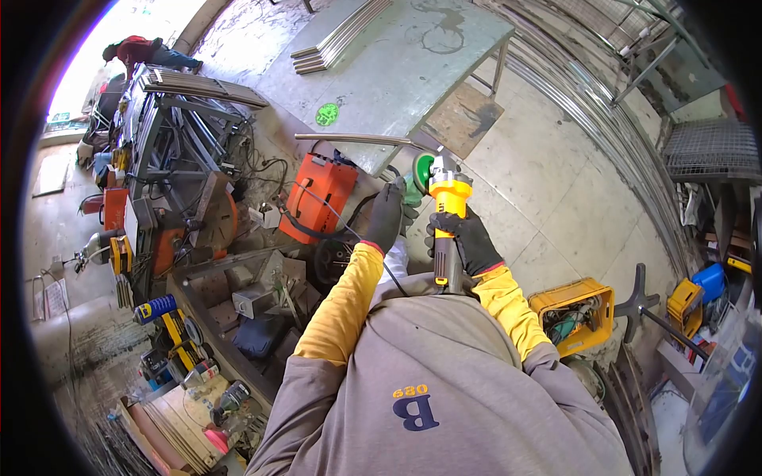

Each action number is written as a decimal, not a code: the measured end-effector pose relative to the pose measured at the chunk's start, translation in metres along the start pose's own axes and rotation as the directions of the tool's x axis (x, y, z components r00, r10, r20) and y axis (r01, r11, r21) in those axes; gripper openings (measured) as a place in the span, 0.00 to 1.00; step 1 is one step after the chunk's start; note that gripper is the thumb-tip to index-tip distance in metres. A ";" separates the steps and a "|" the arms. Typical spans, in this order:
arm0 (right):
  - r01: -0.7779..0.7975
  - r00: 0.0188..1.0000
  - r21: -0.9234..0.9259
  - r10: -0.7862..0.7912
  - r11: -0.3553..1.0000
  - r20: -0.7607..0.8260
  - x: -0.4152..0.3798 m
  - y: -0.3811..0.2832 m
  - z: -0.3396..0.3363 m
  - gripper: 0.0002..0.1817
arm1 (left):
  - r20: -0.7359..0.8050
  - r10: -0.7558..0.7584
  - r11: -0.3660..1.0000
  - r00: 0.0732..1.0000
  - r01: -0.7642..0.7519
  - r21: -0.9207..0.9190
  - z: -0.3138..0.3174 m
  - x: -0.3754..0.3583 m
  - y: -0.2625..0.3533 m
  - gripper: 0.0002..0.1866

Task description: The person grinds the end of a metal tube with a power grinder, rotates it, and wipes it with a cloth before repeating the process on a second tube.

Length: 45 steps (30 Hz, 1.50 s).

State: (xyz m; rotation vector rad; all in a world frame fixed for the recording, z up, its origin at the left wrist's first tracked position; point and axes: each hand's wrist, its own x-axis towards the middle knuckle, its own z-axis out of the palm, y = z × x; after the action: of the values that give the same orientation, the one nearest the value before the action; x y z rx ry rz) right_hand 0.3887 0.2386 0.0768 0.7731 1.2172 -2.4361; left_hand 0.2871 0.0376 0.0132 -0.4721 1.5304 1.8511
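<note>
My right hand (468, 238), in a dark glove, is wrapped round the handle of a yellow angle grinder (451, 197). A green disc (423, 171) on the grinder's head faces left. My left hand (386, 214), also gloved, is closed just left of the disc, by a greenish cloth or glove (411, 190); what it grips is too small to make out. Above it, a thin metal tube (353, 138) runs along the near edge of the metal table (381, 95). A cable passes near my left wrist.
An orange machine (319, 194) stands left of my left hand. Bundled metal strips (337, 40) lie on the table. A yellow crate (575, 316) is at the lower right. Long metal bars (587, 103) line the right floor. Another person (151, 54) bends at the far upper left.
</note>
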 end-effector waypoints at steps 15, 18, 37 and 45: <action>-0.018 0.999 0.017 0.018 1.000 -0.028 -0.009 -0.004 0.004 0.19 | -0.040 0.256 0.948 0.966 -0.243 0.207 0.018 -0.026 0.026 0.25; 0.013 0.998 0.111 -0.007 0.994 -0.058 -0.012 -0.003 0.001 0.21 | -0.066 0.270 0.952 0.961 -0.257 0.164 0.012 -0.034 0.041 0.26; 0.367 0.871 0.313 -0.206 0.876 -0.446 -0.038 -0.012 0.000 0.21 | -0.125 0.387 0.922 0.914 -0.383 0.050 -0.144 0.090 0.226 0.24; 0.490 0.746 0.226 -0.271 0.842 -0.608 -0.058 0.014 0.041 0.19 | -0.082 0.528 0.634 0.845 -0.329 0.700 -0.150 0.164 0.264 0.19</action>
State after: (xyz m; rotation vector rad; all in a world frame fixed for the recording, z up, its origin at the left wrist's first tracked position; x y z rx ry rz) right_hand 0.4293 0.1993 0.1222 1.5805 1.1971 -2.9602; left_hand -0.0329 -0.0829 0.0570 -0.0019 2.5457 1.4151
